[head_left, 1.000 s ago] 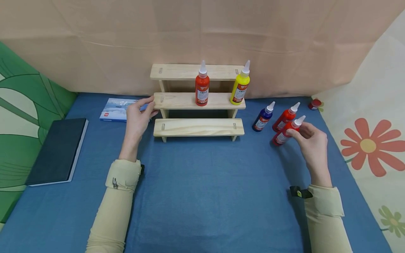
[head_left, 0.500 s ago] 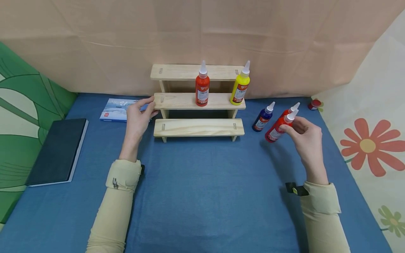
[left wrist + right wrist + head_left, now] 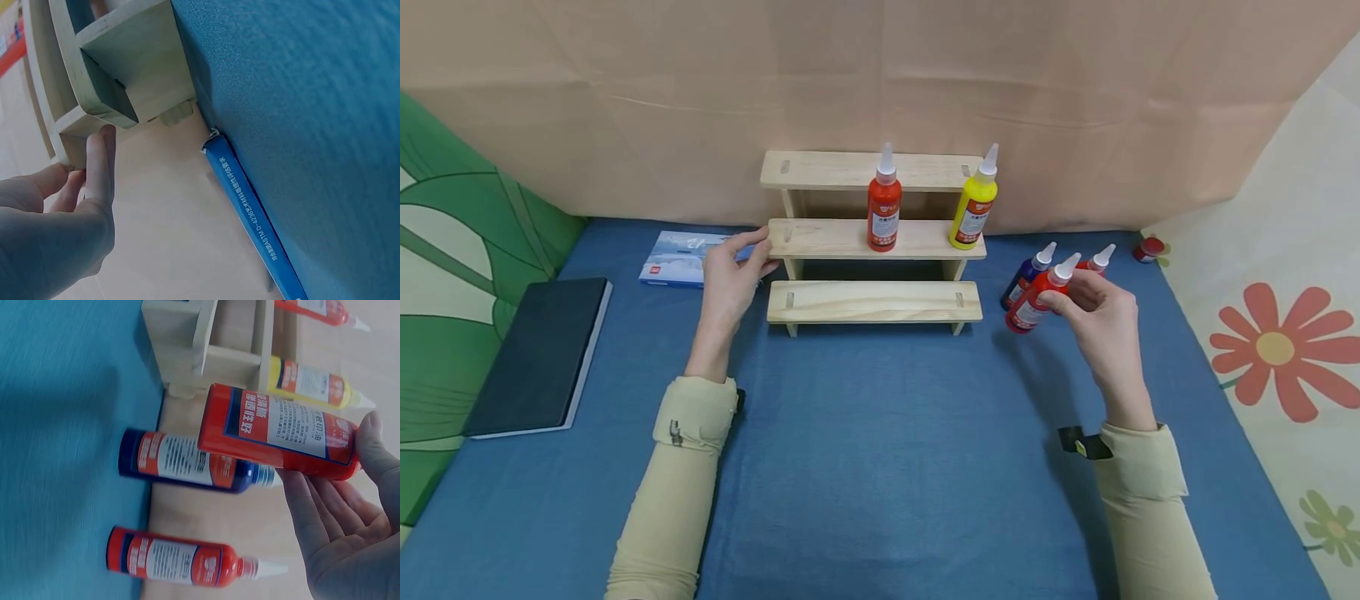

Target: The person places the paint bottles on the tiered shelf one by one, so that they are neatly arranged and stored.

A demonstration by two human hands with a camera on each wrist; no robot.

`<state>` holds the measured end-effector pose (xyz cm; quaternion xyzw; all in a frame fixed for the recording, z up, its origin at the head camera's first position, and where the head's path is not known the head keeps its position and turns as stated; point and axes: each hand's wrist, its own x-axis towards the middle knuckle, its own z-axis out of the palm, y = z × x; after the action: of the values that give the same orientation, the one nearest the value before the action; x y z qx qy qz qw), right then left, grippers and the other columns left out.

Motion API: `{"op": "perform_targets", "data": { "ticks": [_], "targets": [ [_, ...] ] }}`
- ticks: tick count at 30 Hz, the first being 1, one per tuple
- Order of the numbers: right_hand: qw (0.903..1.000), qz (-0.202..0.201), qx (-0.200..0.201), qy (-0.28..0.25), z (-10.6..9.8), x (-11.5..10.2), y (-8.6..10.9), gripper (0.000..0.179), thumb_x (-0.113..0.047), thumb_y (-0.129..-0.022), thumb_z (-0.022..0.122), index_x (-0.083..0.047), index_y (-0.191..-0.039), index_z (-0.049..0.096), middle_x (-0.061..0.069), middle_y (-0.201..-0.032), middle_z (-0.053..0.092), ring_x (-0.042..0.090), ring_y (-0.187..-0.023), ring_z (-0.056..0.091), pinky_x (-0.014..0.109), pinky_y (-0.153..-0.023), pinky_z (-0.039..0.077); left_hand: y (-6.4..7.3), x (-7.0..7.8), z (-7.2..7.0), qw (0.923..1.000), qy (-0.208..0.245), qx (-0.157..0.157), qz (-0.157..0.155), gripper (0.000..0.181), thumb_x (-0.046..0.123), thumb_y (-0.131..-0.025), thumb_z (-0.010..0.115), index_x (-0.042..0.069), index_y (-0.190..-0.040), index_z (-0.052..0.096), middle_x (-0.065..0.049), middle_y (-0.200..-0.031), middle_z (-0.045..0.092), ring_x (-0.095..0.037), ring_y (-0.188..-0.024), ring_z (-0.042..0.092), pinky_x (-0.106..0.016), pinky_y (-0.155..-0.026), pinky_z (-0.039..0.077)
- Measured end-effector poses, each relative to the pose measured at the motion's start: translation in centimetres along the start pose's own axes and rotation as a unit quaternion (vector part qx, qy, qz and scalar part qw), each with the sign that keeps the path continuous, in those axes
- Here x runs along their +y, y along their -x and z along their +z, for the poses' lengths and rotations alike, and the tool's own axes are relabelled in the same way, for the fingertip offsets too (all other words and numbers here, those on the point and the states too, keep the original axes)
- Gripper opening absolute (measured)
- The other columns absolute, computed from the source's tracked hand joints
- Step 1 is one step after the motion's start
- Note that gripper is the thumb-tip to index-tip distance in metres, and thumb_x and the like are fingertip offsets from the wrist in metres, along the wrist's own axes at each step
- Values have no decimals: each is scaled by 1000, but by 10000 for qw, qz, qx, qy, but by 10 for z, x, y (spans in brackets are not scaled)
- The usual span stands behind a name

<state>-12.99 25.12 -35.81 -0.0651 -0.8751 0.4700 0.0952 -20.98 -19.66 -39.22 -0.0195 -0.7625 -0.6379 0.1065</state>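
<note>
My right hand [image 3: 1105, 329] holds a red squeeze bottle [image 3: 281, 431] with a white pointed cap, tilted and raised off the cloth. Behind it stand a dark blue bottle [image 3: 187, 461] and another red bottle [image 3: 172, 557], partly covered in the head view. My left hand [image 3: 730, 275] pinches the left end of the middle step of a three-step wooden rack [image 3: 827, 240], thumb on one side and fingers on the other in the left wrist view. On that middle step a red bottle [image 3: 883, 212] and a yellow bottle [image 3: 973, 212] stand upright.
A blue flat box [image 3: 673, 258] lies left of the rack, partly behind my left hand. Further left is a dark notebook [image 3: 538, 354]. A small red lid-like object [image 3: 1148, 248] sits near the right edge of the blue cloth [image 3: 880, 442].
My right hand has lifted the red bottle and carried it left, from in front of the other red bottle to in front of the blue one. The left hand keeps its place.
</note>
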Motion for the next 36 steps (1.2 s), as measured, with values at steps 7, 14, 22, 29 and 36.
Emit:
{"op": "perform_targets", "data": {
  "ticks": [7,14,22,29,36],
  "targets": [
    [9997,-244,-73,-50,14,-14,1,51,-29,-102,78,-1,-143,67,16,-135,71,31,-123,67,32,-107,58,-1,0,0,10000,-29,16,-32,36,3,-110,59,-11,-143,61,-31,-145,55,-44,-124,65,-28,-99,60],
    [9983,-480,-207,-272,27,-30,-2,49,-28,-101,79,-2,-141,68,15,-134,72,30,-122,69,34,-105,59,-1,0,0,10000,-28,19,-5,35,2,-110,58,-12,-142,62,-30,-146,55,-45,-124,66,-31,-99,61],
    [9955,-749,-369,-442,41,-46,-4,46,-22,-102,78,-1,-141,69,15,-133,72,30,-120,70,17,-86,60,0,2,0,10000,7,13,10,35,2,-110,58,-12,-141,62,-29,-147,55,-45,-125,65,-34,-101,60],
    [9913,-1031,-477,-669,53,-61,-6,43,-15,-100,80,0,-138,70,16,-133,72,30,-121,70,30,-102,60,-1,3,1,9998,-163,-11,62,34,3,-110,59,-11,-141,63,-28,-147,57,-44,-122,67,-39,-102,60],
    [9880,-1165,-592,-828,65,-77,-8,44,-13,-98,81,1,-138,70,15,-135,72,30,-122,69,40,-108,58,0,1,-1,9993,-361,58,4,35,5,-111,59,-9,-142,63,-26,-147,58,-43,-122,68,-34,-100,61]
  ]
}}
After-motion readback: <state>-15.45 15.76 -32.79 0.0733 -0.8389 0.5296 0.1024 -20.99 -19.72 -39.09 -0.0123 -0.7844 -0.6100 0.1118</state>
